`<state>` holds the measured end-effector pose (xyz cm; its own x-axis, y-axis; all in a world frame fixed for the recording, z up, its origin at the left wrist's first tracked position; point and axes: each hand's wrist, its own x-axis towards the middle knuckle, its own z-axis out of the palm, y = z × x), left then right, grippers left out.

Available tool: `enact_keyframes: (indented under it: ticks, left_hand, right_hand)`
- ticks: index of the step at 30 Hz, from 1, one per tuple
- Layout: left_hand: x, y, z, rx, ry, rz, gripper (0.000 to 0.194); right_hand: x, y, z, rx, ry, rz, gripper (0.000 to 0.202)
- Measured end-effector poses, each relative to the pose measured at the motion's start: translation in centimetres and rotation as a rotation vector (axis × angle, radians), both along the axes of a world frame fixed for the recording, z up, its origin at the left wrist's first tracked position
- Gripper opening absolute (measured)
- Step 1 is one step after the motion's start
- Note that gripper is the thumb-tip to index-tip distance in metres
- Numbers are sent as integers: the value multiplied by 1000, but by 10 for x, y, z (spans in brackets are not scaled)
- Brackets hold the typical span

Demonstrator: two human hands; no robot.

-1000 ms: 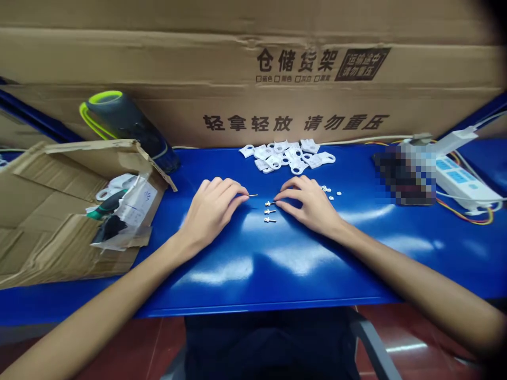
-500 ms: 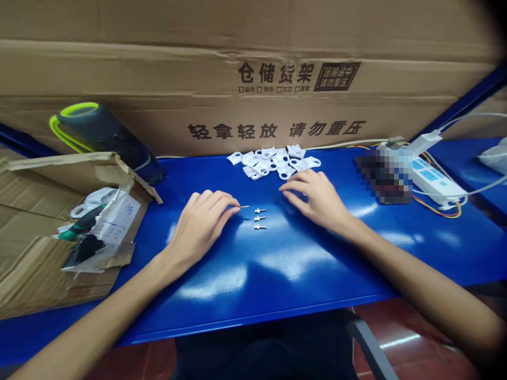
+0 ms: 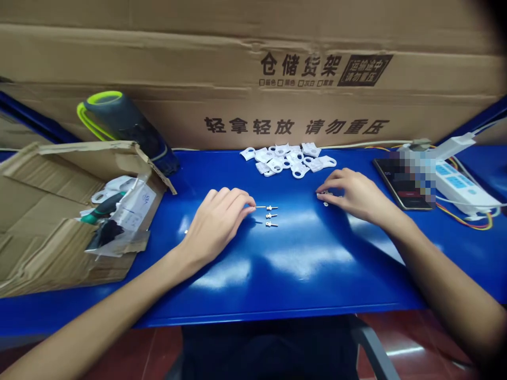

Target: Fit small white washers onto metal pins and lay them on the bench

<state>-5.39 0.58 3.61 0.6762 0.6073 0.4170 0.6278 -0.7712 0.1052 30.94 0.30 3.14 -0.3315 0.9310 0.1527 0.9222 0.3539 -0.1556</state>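
Observation:
My left hand (image 3: 222, 224) pinches a thin metal pin (image 3: 260, 207) between thumb and fingertips, pointing right, just above the blue tabletop. Right beside its tip, three small white pieces with metal pins lie in a column; the middle one (image 3: 271, 215) is parallel to the others. Over at the right, my right hand (image 3: 352, 196) has its thumb and index finger apart around a few tiny pale parts (image 3: 325, 196) on the table. Whether its fingertips touch one of them is too small to tell.
White ring-shaped tags (image 3: 291, 158) are heaped at the back against a cardboard sheet (image 3: 158, 68). An open cardboard box (image 3: 51, 211) with bagged items and a dark bottle (image 3: 130, 126) stand left. A phone (image 3: 396, 184) and a white power strip (image 3: 461, 187) lie right.
The view has shifted, moving the scene rightward and leftward objects further in. My right hand has moved right and nearer, away from the tags, to the tiny parts. My left hand's pin is closer to the column.

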Motion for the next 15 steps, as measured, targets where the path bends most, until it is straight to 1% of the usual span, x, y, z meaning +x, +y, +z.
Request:
enact_keyframes:
  ticks: [3, 5, 8, 10, 12, 15]
  left_hand:
    - [1, -2, 0, 3, -11, -9, 23]
    - [1, -3, 0, 6, -17, -14, 22]
    - [3, -5, 0, 12, -19, -28, 24]
    - [4, -7, 1, 17, -23, -45, 25]
    - [5, -9, 1, 29, -33, -66, 25]
    - [7, -12, -1, 53, -52, -87, 22]
  right_hand:
    - [-4, 0, 1, -4, 20, -4, 22]
    - [-12, -4, 4, -17, 98, 20, 22]
    - [-38, -17, 10, -88, 365, 91, 24]
    - [-59, -27, 12, -142, 555, 92, 24]
    - [-77, -37, 12, -183, 693, 94, 24]
    - [-93, -45, 9, -246, 855, 85, 26]
